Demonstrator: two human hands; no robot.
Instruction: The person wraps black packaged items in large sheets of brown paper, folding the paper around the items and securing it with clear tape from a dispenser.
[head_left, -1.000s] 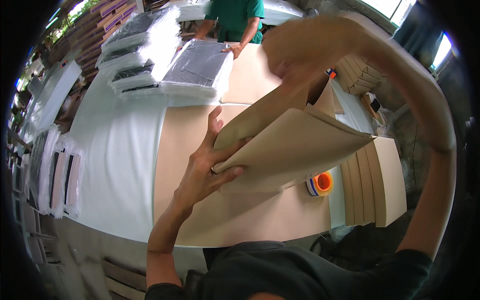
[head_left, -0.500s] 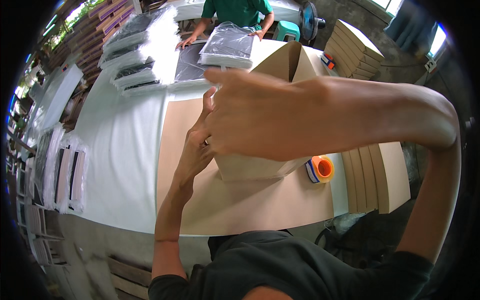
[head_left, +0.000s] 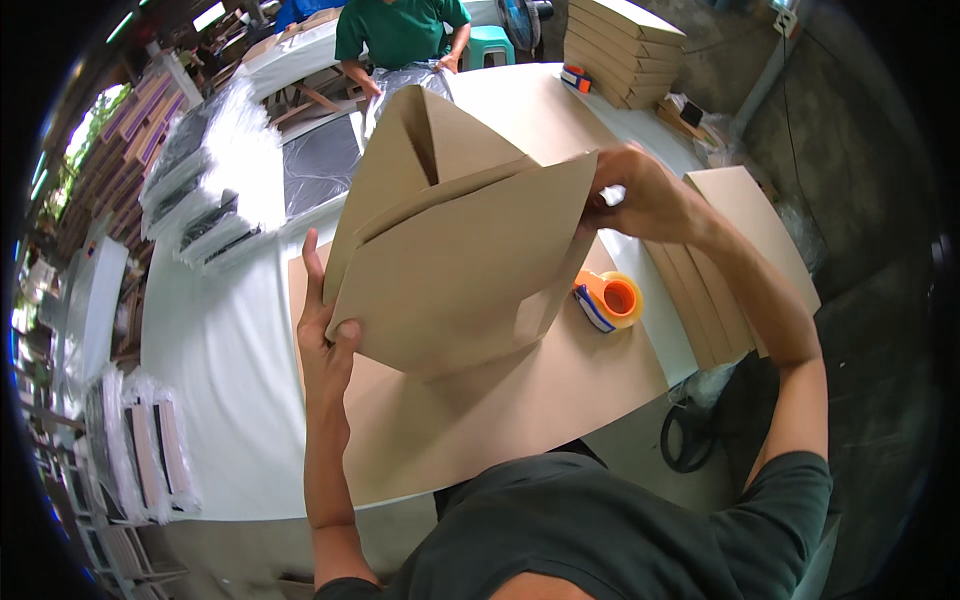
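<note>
A brown cardboard box (head_left: pixel 460 270) stands tilted in front of me with its top flaps raised. My left hand (head_left: pixel 328 335) grips its left edge at the near flap's lower corner, thumb on the front face and a finger pointing up. At the upper right corner of that near flap, my right hand (head_left: pixel 645 195) has its fingers closed on the edge. Below the right hand lies an orange tape dispenser (head_left: pixel 627 312) with a roll of clear tape. A flat brown cardboard sheet (head_left: pixel 430 450) spreads beneath both. The inside of the box is mostly hidden.
Flat cartons are stacked at the far right (head_left: pixel 625 50), and more cartons (head_left: pixel 690 290) lean at the right edge. Plastic-wrapped panels (head_left: pixel 205 165) pile up on the left. Across the table, a person in a green shirt (head_left: pixel 400 30) handles a plastic-wrapped packet.
My right hand has swung from across my left hand to the box's right corner. My left hand has moved down and left onto the box, whose flaps now show. The view has shifted.
</note>
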